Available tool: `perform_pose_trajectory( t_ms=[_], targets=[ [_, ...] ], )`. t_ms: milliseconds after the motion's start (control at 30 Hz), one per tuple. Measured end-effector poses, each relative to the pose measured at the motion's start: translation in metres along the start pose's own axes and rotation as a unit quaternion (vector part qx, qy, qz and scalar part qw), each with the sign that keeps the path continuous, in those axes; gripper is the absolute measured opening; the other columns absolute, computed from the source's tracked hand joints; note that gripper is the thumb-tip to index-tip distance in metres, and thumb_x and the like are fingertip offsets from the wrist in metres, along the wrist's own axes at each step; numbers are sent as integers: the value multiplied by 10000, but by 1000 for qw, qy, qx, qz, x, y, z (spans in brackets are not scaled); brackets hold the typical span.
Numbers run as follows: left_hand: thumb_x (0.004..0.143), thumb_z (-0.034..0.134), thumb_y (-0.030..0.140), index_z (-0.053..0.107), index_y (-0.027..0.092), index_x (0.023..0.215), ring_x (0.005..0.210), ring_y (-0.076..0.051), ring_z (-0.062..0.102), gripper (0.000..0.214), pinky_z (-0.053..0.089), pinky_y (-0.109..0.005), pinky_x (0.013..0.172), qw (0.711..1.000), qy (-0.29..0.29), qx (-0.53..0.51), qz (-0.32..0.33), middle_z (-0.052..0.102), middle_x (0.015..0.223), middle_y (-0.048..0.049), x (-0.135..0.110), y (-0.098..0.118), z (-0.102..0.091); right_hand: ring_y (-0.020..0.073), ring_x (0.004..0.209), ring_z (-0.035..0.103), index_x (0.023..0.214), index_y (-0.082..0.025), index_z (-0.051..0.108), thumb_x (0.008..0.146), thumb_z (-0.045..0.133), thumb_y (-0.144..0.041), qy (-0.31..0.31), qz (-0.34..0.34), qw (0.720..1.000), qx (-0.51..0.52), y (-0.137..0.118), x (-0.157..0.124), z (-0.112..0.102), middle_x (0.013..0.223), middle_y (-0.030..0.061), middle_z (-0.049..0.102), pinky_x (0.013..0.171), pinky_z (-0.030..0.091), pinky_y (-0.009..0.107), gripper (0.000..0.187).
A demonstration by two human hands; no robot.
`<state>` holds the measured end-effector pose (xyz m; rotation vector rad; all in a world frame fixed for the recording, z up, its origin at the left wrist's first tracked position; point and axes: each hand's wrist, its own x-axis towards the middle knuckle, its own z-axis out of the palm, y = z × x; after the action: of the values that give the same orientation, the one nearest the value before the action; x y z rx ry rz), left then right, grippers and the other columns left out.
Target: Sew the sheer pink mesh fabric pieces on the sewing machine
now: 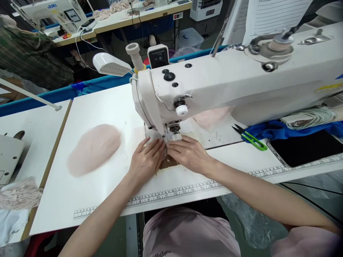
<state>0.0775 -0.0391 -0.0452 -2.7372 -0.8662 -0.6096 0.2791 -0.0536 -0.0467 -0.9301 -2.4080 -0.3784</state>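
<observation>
A translucent plastic storage box [190, 37] stands on the floor beyond the far edge of the white counter [107, 107]; what it holds cannot be told. A clear plastic bag [249, 221] hangs below the counter's near edge, right of the person's lap.

Both forearms reach in from the near edge and meet at the middle of the counter, right under the head of the white industrial sewing machine [241, 78]. The left hand [146, 159] and the right hand [189, 153] lie palm down, side by side, nearly touching. Their fingers are stretched out almost flat and point towards the needle, closed around nothing, pressing a small piece of pale, sheer fabric [160, 148] onto the machine bed. That piece sits at the presser foot, thin enough to see through, crumpled a little between the fingertips; a brownish patch [167, 162] shows just below it between the two wrists.

Towards the counter's left edge lies an oval heap of pale pink fabric [93, 148], well apart from the hands. Near the right edge, green-handled thread snips [250, 138] lie beside a blue cloth [273, 130] and a black phone [305, 148]. A printed ruler strip [174, 192] runs along the near edge.
</observation>
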Motion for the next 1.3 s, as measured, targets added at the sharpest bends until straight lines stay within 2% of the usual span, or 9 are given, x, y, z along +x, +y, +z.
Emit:
perform_pose_trajectory(
  t_ms=[333,633,933,1300],
  targets=[
    [904,546,144,628,129,1190,1113,-225,641,298,429,-446,1070,1000,0,5,-5,692,1166,-85,1,1,-3,150,859,678,801,-158,687,870,498,13,-4,10,1000,0,0,1,-2,867,40,749,906,500,311,264],
    [911,528,146,619,140,1207,1124,-228,635,310,423,-455,1075,1000,-8,4,-7,679,1190,-87,1,-1,-4,150,850,677,800,-136,696,857,506,20,10,9,1000,1,0,1,-1,855,39,746,918,497,310,252],
    [918,506,148,592,168,1257,1137,-238,628,350,413,-484,1083,1000,-6,-11,-15,672,1202,-91,0,-2,-3,168,869,680,832,-134,711,870,493,15,-3,14,1000,1,0,1,1,903,63,749,914,509,331,267],
    [919,499,145,605,154,1235,1157,-247,615,333,400,-512,1089,1000,0,2,-24,658,1222,-98,2,-3,-2,130,701,648,751,-162,681,858,483,20,9,27,999,-40,5,6,8,765,5,739,891,509,296,289]
  ],
)
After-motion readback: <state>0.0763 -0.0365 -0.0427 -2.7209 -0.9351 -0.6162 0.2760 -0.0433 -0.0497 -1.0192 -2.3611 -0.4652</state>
